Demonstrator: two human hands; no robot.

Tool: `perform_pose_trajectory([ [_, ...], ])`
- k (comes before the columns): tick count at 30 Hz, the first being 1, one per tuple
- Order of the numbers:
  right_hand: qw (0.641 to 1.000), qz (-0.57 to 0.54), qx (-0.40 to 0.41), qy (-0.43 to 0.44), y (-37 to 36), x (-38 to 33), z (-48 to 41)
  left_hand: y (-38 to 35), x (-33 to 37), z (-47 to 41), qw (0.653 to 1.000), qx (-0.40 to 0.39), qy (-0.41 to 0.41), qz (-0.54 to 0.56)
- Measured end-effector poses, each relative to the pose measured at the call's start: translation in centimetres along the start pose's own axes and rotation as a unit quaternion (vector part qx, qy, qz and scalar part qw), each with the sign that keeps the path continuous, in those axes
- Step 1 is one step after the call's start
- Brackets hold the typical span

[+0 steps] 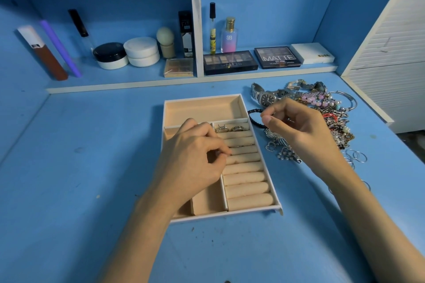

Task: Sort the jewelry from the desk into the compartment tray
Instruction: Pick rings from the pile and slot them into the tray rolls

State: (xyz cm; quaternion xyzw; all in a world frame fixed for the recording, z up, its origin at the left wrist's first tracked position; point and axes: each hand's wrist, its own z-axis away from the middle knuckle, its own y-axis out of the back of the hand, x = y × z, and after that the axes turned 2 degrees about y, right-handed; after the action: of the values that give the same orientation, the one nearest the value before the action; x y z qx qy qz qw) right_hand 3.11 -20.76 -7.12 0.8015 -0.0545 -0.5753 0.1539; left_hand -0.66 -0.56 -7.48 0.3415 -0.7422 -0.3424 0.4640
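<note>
The beige compartment tray (264, 169) lies on the blue desk, with padded ring rolls (246, 178) down its right side. Two or three silver rings (230, 128) sit at the top of the rolls, and another ring (240, 145) sits in a groove. My left hand (195, 156) hovers over the tray, thumb and forefinger pinching what looks like a small ring at a groove, mostly hidden. My right hand (299, 126) is over the jewelry pile (333, 117), its curled fingers pinching a black bead bracelet (253, 117) beside the tray.
A steel watch (268, 96) lies at the pile's far left and thin silver hoops (356, 157) at its near right. The back ledge holds eyeshadow palettes (230, 62), jars (111, 55) and bottles. A white slatted panel (388, 53) borders the desk on the right.
</note>
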Motion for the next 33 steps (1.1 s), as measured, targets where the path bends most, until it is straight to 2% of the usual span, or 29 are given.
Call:
perform_pose_trajectory([
  [11,1.0,0.0,0.024,-0.009,1.3,-0.3,0.7,0.4,0.7,-0.1,0.996,0.011,0.028,0.085],
  [15,0.996,0.077,-0.027,-0.02,3.6,-0.5,2.2,0.3,2.8,-0.2,0.997,-0.018,0.008,0.073],
  [22,0.965,0.228,-0.106,-0.069,9.4,0.3,4.6,-3.3,7.7,-0.7,0.989,-0.096,-0.056,0.096],
  [26,0.951,0.25,-0.162,-0.08,11.1,0.5,5.5,-5.5,9.9,-0.9,0.983,-0.131,-0.085,0.1],
  [33,0.929,0.29,-0.218,-0.069,11.6,0.7,6.1,-6.6,10.6,-0.9,0.982,-0.131,-0.088,0.1],
])
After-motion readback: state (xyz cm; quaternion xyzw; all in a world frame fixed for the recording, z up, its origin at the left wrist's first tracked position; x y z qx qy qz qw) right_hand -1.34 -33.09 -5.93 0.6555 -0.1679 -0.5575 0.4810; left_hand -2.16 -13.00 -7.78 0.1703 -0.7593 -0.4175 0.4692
